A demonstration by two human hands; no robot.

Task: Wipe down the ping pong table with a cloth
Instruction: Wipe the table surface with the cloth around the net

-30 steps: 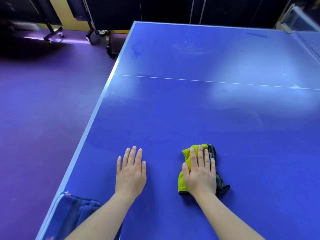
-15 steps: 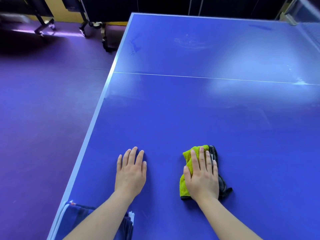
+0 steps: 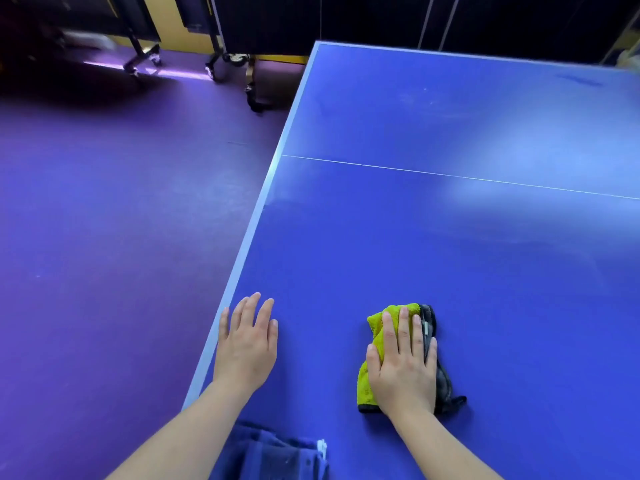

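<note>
The blue ping pong table fills the right of the head view, with a thin white line across it. A folded yellow-green and grey cloth lies on the near part of the table. My right hand lies flat on top of the cloth, fingers slightly spread, pressing it onto the surface. My left hand rests palm down on the bare table beside its left edge, fingers apart, holding nothing. Faint smears show on the far half.
The table's pale left edge runs diagonally, with purple floor beyond it. Blue fabric shows at the bottom under my left forearm. Dark wheeled frames and a dark object stand at the far wall.
Both hands and the cloth have shifted left along the table; my left hand now sits right beside the left edge. The view has swung left, showing more floor.
</note>
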